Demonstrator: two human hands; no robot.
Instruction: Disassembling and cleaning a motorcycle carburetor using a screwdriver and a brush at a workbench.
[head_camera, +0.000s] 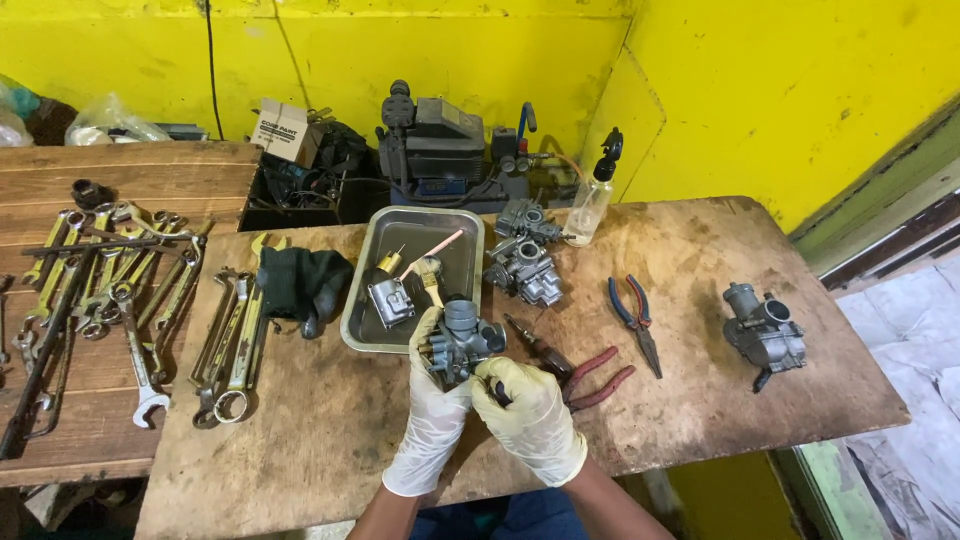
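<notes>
Seen from the head, looking down at a worn, stained wooden table (330, 420). Held above its front edge, a small grey metal carburetor (462, 343), lumpy and shiny, with a round tube on top. Wrapped around its left side, the left hand (432, 400) in a thin, pale, crinkly glove, fingers closed on the metal. Pressed against its lower right side, the right hand (528, 412) in the same kind of glove, fingers curled in and gripping too.

Just behind the hands, a shiny metal tray (372, 250), square with rounded corners, with small brass and grey parts lying inside. Beside the tray on the left, a dark, soft cloth (300, 282) all bunched up. Farther left, a row of long silver wrenches (232, 345). Close by on the right, red-handled pliers (592, 377), partly hidden under the right hand. Farther right, blue and red pliers (635, 318), then another grey carburetor (762, 332) sitting alone. At the back, two more carburetors (522, 262) and a clear plastic spray bottle (592, 200). Behind all, a bright yellow wall (780, 90).
</notes>
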